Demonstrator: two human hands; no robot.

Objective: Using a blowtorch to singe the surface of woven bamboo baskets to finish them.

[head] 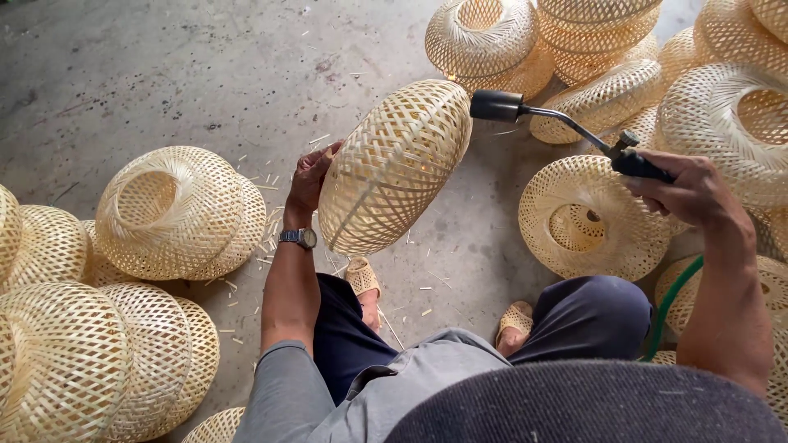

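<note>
Nearest, at 6 o'clock: dark trousers point(587, 316) and woven sandals point(515, 320) are seen on the concrete floor point(205, 74). A green hose point(669, 308) is seen at 4 o'clock, running under the right forearm. A wristwatch point(299, 238) is worn on the left wrist. The left hand point(310, 176) is clenched on the rim of a woven bamboo lampshade point(394, 164), held tilted above the floor at frame centre. The right hand point(685, 189) is closed around the handle of a gas torch point(558, 123); its black nozzle sits just beside the lampshade's upper edge, at 1 o'clock. Finished lampshades are piled at 9 o'clock point(176, 213) and at 1–3 o'clock point(591, 217). Bamboo slivers point(267, 238) are scattered on the floor.
</note>
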